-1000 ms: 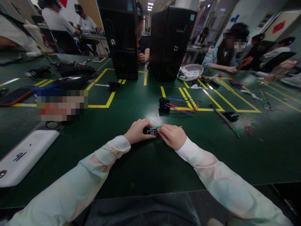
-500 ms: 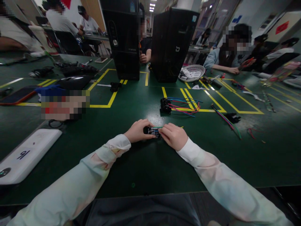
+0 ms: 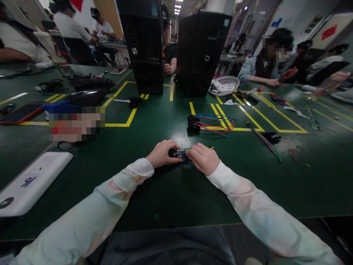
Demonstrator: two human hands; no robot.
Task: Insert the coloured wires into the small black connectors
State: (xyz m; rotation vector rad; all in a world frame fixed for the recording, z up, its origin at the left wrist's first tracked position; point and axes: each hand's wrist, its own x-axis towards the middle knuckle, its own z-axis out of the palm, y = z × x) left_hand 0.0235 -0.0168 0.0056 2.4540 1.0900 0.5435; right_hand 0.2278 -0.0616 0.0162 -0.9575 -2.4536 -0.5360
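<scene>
A small black connector block (image 3: 178,153) with thin coloured wires rests on the green table (image 3: 171,191) in front of me. My left hand (image 3: 161,154) grips its left end. My right hand (image 3: 203,159) pinches its right end, where a green and a yellow wire stick out to the right. Both sleeves are pale. Just beyond lies a bundle of black connectors with red, blue and pink wires (image 3: 209,124).
Two black computer towers (image 3: 145,44) (image 3: 200,51) stand at the back. A white basket (image 3: 224,85) sits to their right. A white device (image 3: 30,183) lies at the left, a black connector with a wire (image 3: 268,139) at the right. Other people sit around the tables.
</scene>
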